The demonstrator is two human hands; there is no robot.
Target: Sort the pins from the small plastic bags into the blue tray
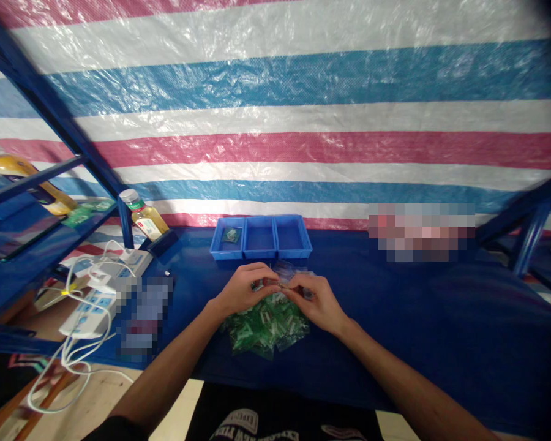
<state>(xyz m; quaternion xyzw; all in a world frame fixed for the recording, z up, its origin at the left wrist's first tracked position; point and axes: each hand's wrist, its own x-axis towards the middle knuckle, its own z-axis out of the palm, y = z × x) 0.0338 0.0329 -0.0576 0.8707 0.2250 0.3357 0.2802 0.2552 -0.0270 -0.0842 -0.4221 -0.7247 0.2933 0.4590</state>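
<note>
1. Hands meet at center frame, the left hand point(244, 290) and right hand point(313, 301) drawn close, their fingertips point(275, 283) pinched together on a small clear plastic bag point(282, 282) that the fingers partly hide.
2. Directly beneath them, a heap of green circuit boards in clear plastic bags point(266, 327) lies on the surface, with more clear bags point(291, 269) just beyond the hands.
3. Near the hands, a blue three-compartment plastic tray point(261, 255) stands on the dark blue cloth point(386, 331); one bagged green board point(230, 234) sits in the compartment on the viewer's left.
4. Farther left, white power strips point(105, 312) and looped white cables point(71, 361) lie beside a pixelated object point(144, 318).
5. A bottle of yellow liquid point(144, 215) stands at the back left, by a blue metal shelf point(50, 104) holding another bottle point(27, 180) and green boards point(87, 211).
6. A pixelated patch point(421, 231) sits at the back right, before a striped tarpaulin point(275, 141).
</note>
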